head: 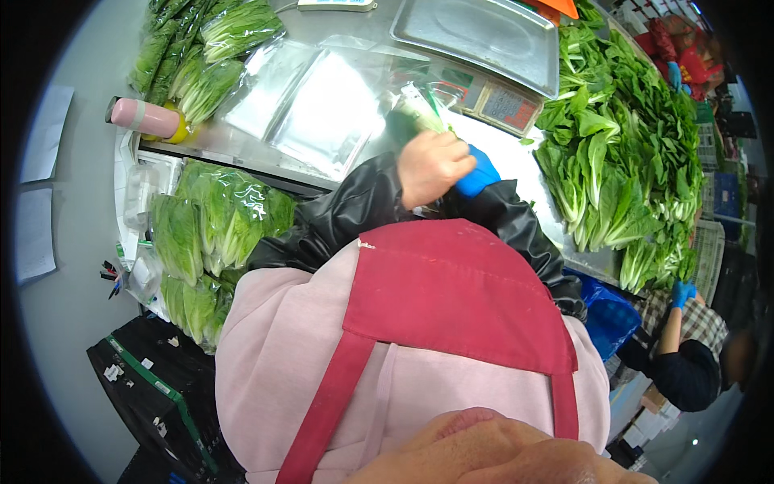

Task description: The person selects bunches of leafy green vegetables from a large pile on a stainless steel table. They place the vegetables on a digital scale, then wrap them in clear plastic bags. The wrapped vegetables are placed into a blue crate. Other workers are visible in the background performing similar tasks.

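My bare left hand (434, 168) is closed over a clear plastic bag (418, 101) of leafy greens, just in front of my chest. The bag's far end points away from me over the metal table (387, 51) and is blurred. Right against the left hand sits my right hand (478, 173), in a blue glove. Its fingers are mostly hidden, so its grip does not show. Flat clear bags (332, 115) lie in stacks to the left of the hands. Beyond the hands stands a weighing scale (508, 107), with a metal tray (474, 33) over its far part.
Loose leafy greens (604, 133) are heaped at the right. Bagged greens (239, 30) lie far left, near a pink bottle (148, 118). More bagged lettuce (227, 212) fills the near left. Two co-workers stand at the right, one in a checked garment (704, 320).
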The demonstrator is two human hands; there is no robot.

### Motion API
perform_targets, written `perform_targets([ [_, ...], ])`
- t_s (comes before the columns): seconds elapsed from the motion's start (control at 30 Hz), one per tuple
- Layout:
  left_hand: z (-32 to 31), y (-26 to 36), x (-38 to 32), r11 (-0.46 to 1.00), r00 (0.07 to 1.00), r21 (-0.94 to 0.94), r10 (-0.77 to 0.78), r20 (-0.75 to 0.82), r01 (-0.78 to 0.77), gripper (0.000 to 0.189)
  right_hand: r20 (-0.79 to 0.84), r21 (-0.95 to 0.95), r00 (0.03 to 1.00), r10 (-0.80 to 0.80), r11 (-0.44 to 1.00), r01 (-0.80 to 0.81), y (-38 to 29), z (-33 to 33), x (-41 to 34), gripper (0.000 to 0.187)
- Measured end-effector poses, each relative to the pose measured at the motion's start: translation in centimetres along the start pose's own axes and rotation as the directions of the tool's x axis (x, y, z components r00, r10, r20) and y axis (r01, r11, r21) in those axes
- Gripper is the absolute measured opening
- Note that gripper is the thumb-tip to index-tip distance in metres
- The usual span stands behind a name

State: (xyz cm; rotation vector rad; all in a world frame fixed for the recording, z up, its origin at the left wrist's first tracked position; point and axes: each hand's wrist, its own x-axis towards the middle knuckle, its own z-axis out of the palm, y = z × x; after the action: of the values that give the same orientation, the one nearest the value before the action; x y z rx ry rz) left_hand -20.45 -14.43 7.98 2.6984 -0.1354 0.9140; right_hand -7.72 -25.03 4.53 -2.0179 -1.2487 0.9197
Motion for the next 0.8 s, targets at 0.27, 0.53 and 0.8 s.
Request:
perform_targets([
  [0.27,1.3,-4.2,-4.3,0.718,0.695,-0.012,-0.678,-0.240,0.696,0.031,0.023,0.736,0.997,0.071,0.674,-0.065,-0.4,-1.3,-1.3,0.043],
  [0.53,4.0,2.5,-5.3,0.620,0.649,-0.255,-0.569,0.505,0.742,0.022,-0.136,-0.365,0.990,-0.031,0.931,-0.021,-0.9,-0.3,0.6,0.062],
  [0.8,7.9,0.8,-8.8,0.789,0.869,-0.514,-0.049,0.493,0.336,0.020,-0.110,-0.245,0.909,-0.403,0.897,0.368,0.8,1.2,-0.3,0.068],
])
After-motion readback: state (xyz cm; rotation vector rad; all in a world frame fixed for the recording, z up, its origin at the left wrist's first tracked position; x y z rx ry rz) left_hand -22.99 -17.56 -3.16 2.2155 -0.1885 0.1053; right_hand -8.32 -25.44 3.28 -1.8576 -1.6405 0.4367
